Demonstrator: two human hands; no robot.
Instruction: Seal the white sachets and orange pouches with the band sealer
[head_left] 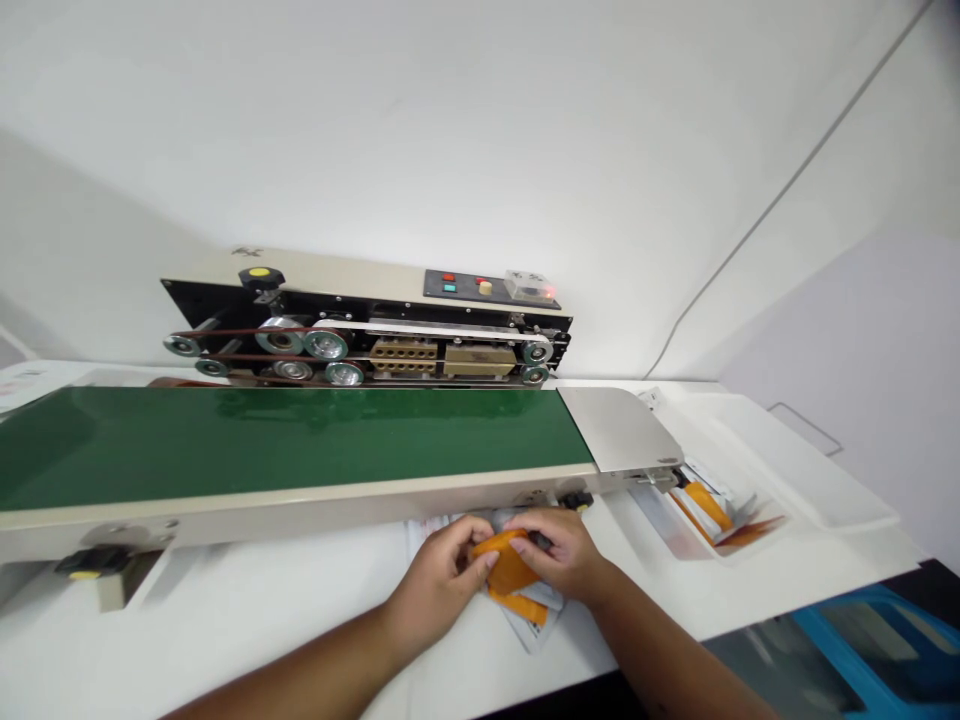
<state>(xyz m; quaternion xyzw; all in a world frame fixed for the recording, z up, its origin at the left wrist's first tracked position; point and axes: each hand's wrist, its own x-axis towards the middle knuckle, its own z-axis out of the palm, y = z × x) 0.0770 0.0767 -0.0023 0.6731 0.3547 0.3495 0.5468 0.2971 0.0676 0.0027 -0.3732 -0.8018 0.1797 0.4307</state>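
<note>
Both my hands meet over a small orange and white pouch (510, 570) at the front of the white table (225, 620). My left hand (442, 575) pinches the pouch's left side with thumb and fingers. My right hand (562, 550) grips its right side, fingers curled over the top. More pouches of the same kind (536, 612) lie flat under the hands. Just behind the hands runs the green conveyor belt (300, 435) of a band sealing machine (367, 320).
A metal plate (619, 430) ends the conveyor on the right. Beyond it a white tray (787, 480) holds a heap of orange and white pouches (712, 512). A blue bin (885, 640) sits below the table's right edge. A white wall stands behind the machine.
</note>
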